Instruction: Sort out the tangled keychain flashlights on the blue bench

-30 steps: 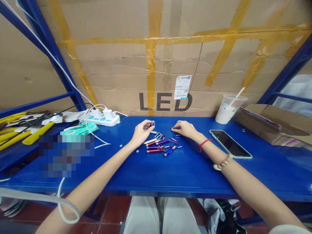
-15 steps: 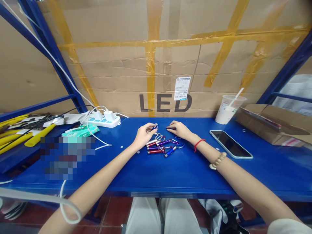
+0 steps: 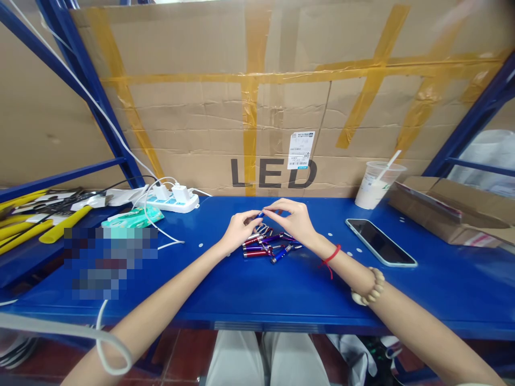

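Note:
My left hand (image 3: 238,231) is closed around a small blue keychain flashlight (image 3: 259,215), held just above the blue table (image 3: 257,295). From the other side, the thumb and fingertips of my right hand (image 3: 293,219) pinch a small blue end piece (image 3: 264,211) against the flashlight. The fingers cover much of both, so I cannot tell whether they are joined. Directly below my hands lies a loose pile of similar flashlights in red, purple and blue, with metal clips; a red flashlight (image 3: 255,254) and a blue flashlight (image 3: 281,254) are at its near side.
To the right lie a phone (image 3: 380,242), a clear cup with a straw (image 3: 374,187) and an open cardboard box (image 3: 446,220). A power strip (image 3: 177,205), cables, a green packet (image 3: 132,217) and yellow-handled tools (image 3: 66,224) are left. A big carton (image 3: 181,123) stands behind.
My right hand has moved left and brought the small piece it pinched up to the flashlight in my left hand. Before, the two hands were apart. The pile looks much the same.

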Motion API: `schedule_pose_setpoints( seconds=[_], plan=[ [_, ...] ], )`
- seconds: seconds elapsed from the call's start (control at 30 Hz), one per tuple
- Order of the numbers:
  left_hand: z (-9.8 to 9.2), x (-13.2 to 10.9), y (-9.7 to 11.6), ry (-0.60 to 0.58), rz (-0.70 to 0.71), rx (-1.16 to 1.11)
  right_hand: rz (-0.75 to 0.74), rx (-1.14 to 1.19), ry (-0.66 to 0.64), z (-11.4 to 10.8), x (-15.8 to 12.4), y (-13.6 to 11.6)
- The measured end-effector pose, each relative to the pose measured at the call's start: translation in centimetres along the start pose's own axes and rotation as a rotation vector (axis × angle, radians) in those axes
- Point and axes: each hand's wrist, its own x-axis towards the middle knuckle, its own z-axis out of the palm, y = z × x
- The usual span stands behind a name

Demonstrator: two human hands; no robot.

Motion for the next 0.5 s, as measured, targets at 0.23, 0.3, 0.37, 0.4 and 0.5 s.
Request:
schedule_pose_setpoints(
  seconds=[0.23,0.3,0.37,0.4,0.5],
  plan=[
    [-0.1,-0.1,0.1,0.026,0.033,-0.011,0.031,0.027,-0.129,-0.3,0.0,-0.1],
    [-0.1,0.0,-0.1,0.019,0.029,-0.013,0.045,0.048,-0.204,-0.9,0.4,0.1],
    [-0.1,0.1,-0.2,0.023,0.030,-0.050,0.105,0.030,-0.213,-2.0,1.0,0.7],
    [-0.2,0.2,-0.3,0.027,0.031,-0.079,0.149,-0.008,-0.186,-2.8,1.3,1.2],
    [-0.3,0.4,-0.6,0.039,0.020,-0.141,0.274,-0.262,-0.194,-5.1,1.6,3.9]
  ],
)
